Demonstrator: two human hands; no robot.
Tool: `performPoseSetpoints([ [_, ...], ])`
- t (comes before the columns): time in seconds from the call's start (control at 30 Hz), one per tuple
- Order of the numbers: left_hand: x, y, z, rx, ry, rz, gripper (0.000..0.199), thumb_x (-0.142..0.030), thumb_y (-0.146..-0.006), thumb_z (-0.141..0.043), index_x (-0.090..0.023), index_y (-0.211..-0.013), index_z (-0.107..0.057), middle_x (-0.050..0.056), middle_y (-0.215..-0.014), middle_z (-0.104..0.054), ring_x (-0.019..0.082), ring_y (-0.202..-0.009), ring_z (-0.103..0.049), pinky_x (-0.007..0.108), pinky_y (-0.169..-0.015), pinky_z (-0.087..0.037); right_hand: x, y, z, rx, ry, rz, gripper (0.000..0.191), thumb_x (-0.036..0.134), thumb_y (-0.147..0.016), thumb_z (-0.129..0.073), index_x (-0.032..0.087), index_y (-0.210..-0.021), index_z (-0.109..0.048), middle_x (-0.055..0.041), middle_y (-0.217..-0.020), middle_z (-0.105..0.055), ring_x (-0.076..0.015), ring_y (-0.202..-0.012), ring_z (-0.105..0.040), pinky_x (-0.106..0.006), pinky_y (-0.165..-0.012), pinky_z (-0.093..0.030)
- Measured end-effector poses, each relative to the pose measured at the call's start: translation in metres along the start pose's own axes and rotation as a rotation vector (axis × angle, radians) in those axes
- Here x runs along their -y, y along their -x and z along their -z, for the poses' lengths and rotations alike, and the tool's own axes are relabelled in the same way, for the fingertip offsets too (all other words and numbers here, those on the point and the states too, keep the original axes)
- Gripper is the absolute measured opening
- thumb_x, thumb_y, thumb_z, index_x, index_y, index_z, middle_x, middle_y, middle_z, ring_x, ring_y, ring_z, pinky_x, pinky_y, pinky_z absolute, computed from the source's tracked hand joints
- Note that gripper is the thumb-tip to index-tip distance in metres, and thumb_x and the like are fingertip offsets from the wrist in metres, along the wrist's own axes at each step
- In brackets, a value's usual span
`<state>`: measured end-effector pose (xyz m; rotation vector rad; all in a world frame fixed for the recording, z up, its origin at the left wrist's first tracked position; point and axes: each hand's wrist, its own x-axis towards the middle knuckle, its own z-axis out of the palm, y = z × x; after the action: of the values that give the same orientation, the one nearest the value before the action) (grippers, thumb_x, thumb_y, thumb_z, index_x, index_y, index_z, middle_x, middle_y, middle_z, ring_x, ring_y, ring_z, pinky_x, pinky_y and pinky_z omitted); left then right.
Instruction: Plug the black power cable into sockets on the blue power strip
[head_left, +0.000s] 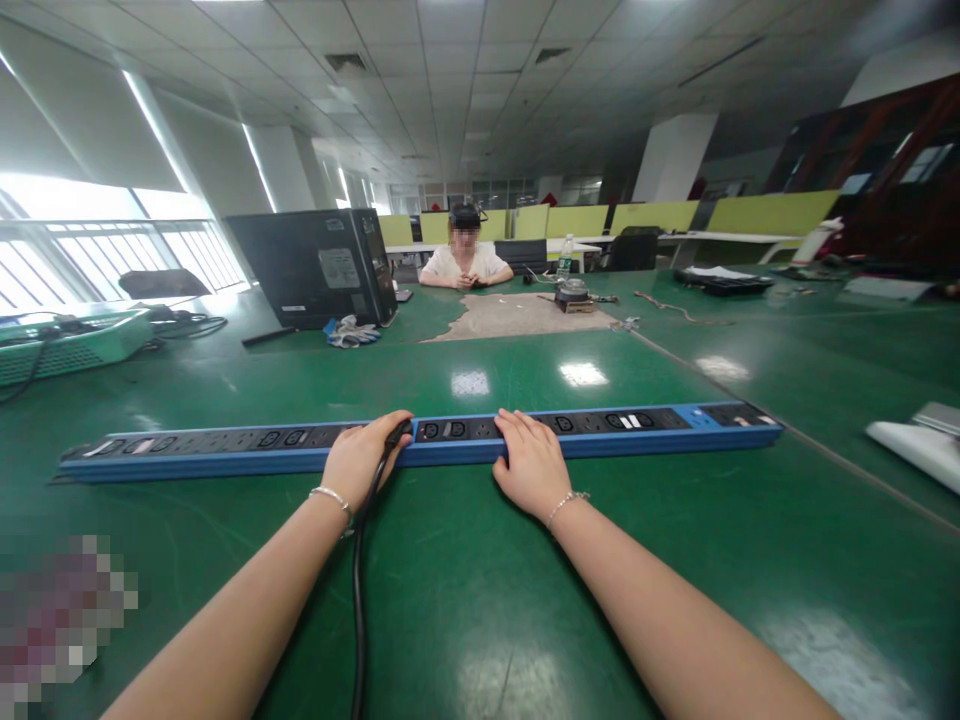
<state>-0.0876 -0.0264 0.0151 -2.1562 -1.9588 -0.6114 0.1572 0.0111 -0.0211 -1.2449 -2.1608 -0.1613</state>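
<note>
A long blue power strip [450, 453] with black sockets along its top lies crosswise on the green table in front of me. My left hand [361, 447] is closed round the black plug of a power cord [358, 590] at the strip, left of its middle. From there the cord hangs toward me and runs out of view at the bottom. Whether the plug sits in a socket is hidden by my fingers. My right hand [531, 462] grips the strip right of its middle, fingers over the top and thumb at the near side.
A black computer case [307, 268] stands at the back left, with gloves [352, 332] beside it. Further left is a green basket [75, 345] with cables. Across the table sits a person [465, 262]. A bottle [565, 258] and a black tray [721, 281] are farther back.
</note>
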Motion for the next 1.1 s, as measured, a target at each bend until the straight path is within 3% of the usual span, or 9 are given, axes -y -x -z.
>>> performPoseSetpoints([
  [0.23, -0.002, 0.007, 0.003, -0.028, -0.123, -0.046, 0.037, -0.043, -0.089, -0.035, -0.029, -0.12, -0.048, 0.004, -0.108, -0.067, 0.019, -0.094, -0.063, 0.033, -0.086, -0.043, 0.0, 0.0, -0.001, -0.004, 0.004, 0.006, 0.05, 0.018, -0.072, -0.047, 0.013, -0.122, -0.05, -0.0057, -0.132, -0.049, -0.0215, -0.123, -0.038, -0.038, -0.103, -0.024],
  [0.43, -0.006, 0.002, 0.001, -0.034, -0.07, 0.028, 0.032, -0.04, -0.088, -0.038, -0.028, -0.115, -0.051, 0.002, -0.102, -0.068, 0.019, -0.091, -0.063, 0.033, -0.086, -0.042, 0.0, 0.0, 0.002, 0.032, 0.028, 0.021, 0.053, 0.018, -0.073, -0.046, 0.012, -0.125, -0.048, -0.0064, -0.134, -0.047, -0.0218, -0.124, -0.036, -0.038, -0.104, -0.024],
  [0.57, 0.0, 0.002, -0.009, -0.054, -0.001, 0.02, 0.03, -0.037, -0.088, -0.04, -0.028, -0.114, -0.052, 0.002, -0.103, -0.068, 0.018, -0.094, -0.062, 0.035, -0.092, -0.038, 0.0, 0.0, 0.002, 0.04, 0.04, 0.028, 0.054, 0.018, -0.073, -0.047, 0.013, -0.127, -0.046, -0.0067, -0.135, -0.046, -0.0223, -0.124, -0.036, -0.038, -0.104, -0.024],
  [0.73, 0.011, 0.002, -0.029, -0.153, 0.12, 0.009, 0.029, -0.038, -0.086, -0.043, -0.029, -0.113, -0.052, 0.0, -0.105, -0.067, 0.018, -0.095, -0.061, 0.039, -0.096, -0.034, 0.0, 0.0, 0.002, 0.038, 0.042, 0.017, 0.054, 0.018, -0.073, -0.047, 0.015, -0.126, -0.047, -0.006, -0.134, -0.047, -0.0215, -0.124, -0.036, -0.038, -0.103, -0.025],
  [0.8, 0.013, 0.001, -0.027, -0.22, 0.206, 0.046, 0.03, -0.039, -0.086, -0.043, -0.027, -0.112, -0.053, 0.001, -0.105, -0.066, 0.018, -0.094, -0.061, 0.038, -0.094, -0.037, 0.0, 0.0, 0.001, 0.036, 0.04, 0.014, 0.053, 0.018, -0.073, -0.047, 0.015, -0.126, -0.047, -0.0058, -0.134, -0.047, -0.0214, -0.124, -0.036, -0.038, -0.103, -0.025],
  [0.93, 0.012, -0.001, -0.009, -0.413, 0.376, 0.261, 0.036, -0.043, -0.087, -0.039, -0.025, -0.116, -0.05, 0.003, -0.11, -0.062, 0.018, -0.09, -0.061, 0.032, -0.083, -0.045, 0.0, 0.0, 0.002, 0.04, 0.029, 0.013, 0.053, 0.018, -0.073, -0.046, 0.014, -0.126, -0.047, -0.0056, -0.134, -0.047, -0.0217, -0.123, -0.036, -0.037, -0.103, -0.024],
  [1.0, 0.009, -0.002, -0.003, -0.347, 0.389, 0.269, 0.036, -0.043, -0.086, -0.04, -0.025, -0.116, -0.05, 0.003, -0.11, -0.062, 0.019, -0.091, -0.061, 0.032, -0.082, -0.046, 0.001, 0.0, 0.002, 0.037, 0.02, 0.007, 0.053, 0.018, -0.073, -0.046, 0.014, -0.126, -0.047, -0.0056, -0.134, -0.047, -0.0217, -0.124, -0.036, -0.037, -0.104, -0.023],
  [1.1, -0.004, -0.004, -0.003, -0.154, 0.412, 0.161, 0.036, -0.04, -0.085, -0.041, -0.025, -0.116, -0.05, 0.003, -0.108, -0.063, 0.019, -0.092, -0.061, 0.031, -0.084, -0.046, 0.002, 0.0, 0.003, 0.029, 0.0, -0.005, 0.053, 0.018, -0.072, -0.047, 0.014, -0.125, -0.048, -0.0062, -0.134, -0.048, -0.022, -0.124, -0.036, -0.038, -0.104, -0.023],
])
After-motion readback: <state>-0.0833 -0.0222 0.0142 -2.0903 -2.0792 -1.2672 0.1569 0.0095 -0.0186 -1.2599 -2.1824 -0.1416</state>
